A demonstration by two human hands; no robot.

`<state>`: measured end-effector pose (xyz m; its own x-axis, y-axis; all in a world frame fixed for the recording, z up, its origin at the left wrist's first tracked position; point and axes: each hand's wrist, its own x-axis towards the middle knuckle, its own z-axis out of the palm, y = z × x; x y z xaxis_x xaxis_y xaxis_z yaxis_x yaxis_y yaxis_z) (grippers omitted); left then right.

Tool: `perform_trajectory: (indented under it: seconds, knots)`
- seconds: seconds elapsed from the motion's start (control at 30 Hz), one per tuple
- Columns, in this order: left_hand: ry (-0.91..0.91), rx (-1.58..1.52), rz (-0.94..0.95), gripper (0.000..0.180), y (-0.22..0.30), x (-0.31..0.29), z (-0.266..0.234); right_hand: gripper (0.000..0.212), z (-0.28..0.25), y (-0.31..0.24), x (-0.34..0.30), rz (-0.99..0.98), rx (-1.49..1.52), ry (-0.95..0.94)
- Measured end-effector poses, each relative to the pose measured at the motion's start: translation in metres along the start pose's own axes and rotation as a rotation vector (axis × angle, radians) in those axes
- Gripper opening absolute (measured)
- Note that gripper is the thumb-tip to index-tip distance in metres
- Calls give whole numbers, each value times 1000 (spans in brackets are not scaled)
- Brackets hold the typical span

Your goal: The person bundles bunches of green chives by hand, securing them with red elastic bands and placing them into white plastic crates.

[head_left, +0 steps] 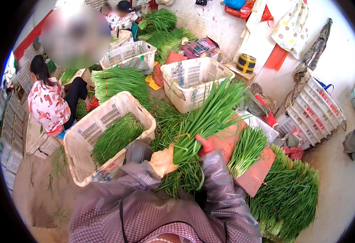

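Note:
A large loose bunch of green garlic chives [216,107] slants up and away to the right in front of me. My left hand [163,161], in a yellowish glove, grips its lower left side. My right hand [204,145], in a red-orange glove, is closed round its right side with the thumb showing; the other fingers are partly hidden. Beside my right arm a smaller, evened bunch of chives [248,150] lies on a reddish board [261,168]. More loose chives [185,178] lie below my hands, close to my lap.
At left stands a white plastic crate [77,158] with chives inside; another crate [173,91] is ahead. Tied chives [289,198] are heaped at right, with more bundles [120,83] beyond the left crate. Stacked crates [313,109] lean by the wall. A person [50,101] sits at left.

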<state>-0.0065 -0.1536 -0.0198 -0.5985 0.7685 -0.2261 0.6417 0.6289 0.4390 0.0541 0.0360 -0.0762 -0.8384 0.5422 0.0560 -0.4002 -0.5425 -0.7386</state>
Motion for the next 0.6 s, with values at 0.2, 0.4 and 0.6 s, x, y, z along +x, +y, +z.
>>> perform_trajectory:
  seconds: [0.2, 0.4, 0.6]
  knots:
    - [-109, -142, 138, 109, -8, -5, 0, 62, 7, 3, -1, 128, 257, -73]
    - [-236, -509, 498, 120, -51, 25, -64, 60, 44, -43, -17, 67, 114, -110]
    - [44, -767, 781, 114, 64, 73, -105, 61, 34, -69, 10, -104, -310, -164]
